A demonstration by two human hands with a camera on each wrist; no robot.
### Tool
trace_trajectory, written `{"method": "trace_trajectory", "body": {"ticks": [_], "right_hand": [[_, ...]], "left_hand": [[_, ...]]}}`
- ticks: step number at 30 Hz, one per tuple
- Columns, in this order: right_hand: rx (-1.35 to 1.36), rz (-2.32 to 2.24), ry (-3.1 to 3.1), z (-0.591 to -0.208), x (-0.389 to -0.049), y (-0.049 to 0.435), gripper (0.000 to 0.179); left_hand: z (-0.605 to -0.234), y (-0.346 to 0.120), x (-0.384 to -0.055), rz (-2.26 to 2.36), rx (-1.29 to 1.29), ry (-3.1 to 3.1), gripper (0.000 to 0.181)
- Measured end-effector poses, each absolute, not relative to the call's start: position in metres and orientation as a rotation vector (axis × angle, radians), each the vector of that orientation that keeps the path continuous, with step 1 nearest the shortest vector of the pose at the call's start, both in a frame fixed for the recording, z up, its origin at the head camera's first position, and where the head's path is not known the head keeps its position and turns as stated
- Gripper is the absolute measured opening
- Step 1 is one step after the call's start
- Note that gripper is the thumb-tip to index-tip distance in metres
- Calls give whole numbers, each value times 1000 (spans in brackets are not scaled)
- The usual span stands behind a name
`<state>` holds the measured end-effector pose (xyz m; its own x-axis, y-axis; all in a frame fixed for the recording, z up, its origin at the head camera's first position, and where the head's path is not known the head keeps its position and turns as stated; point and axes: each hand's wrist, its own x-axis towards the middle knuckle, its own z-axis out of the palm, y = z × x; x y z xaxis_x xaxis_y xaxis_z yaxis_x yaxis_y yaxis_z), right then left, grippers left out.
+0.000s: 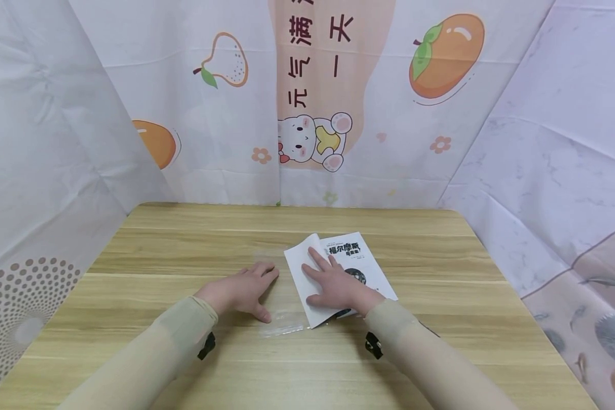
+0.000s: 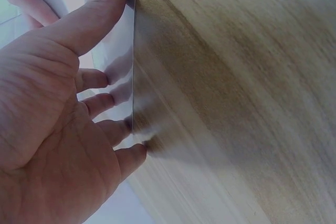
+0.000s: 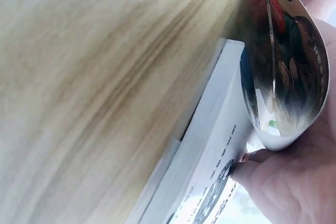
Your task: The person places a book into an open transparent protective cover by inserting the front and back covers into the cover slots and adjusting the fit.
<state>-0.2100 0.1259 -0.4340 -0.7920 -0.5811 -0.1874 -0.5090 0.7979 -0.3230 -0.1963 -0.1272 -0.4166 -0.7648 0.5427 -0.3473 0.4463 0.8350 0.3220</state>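
Observation:
A paperback book [image 1: 364, 250] with black lettering on its white first page lies right of centre on the table. Its front cover [image 1: 299, 267] is folded over to the left, white inner side up. My right hand [image 1: 338, 285] rests on that cover with fingers spread. In the right wrist view the cover's glossy dark outer side [image 3: 294, 61] curls up beside the thick page block [image 3: 210, 103]. My left hand [image 1: 243, 287] lies to the left, fingers and thumb apart, touching a clear plastic sheet [image 1: 282, 329]. The sheet's straight edge [image 2: 133, 51] runs past those fingertips in the left wrist view.
The wooden table [image 1: 184, 239] extends around the book on all sides. Behind it hangs a printed curtain [image 1: 225, 114] with fruit and characters, and more pale fabric [image 1: 553, 171] closes off the right side. A small black device [image 1: 373, 345] sits under the right wrist.

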Motion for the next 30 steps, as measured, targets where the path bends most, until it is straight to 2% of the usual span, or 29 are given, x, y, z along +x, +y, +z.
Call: {"method": "trace_trajectory", "body": {"ticks": [20, 30], "right_hand": [[-857, -428, 2716, -436, -208, 126, 77], [-707, -598, 2709, -434, -211, 128, 90]], "left_hand": [[-413, -118, -199, 241, 670, 2555, 109], [-411, -116, -199, 244, 657, 2552, 108]]}}
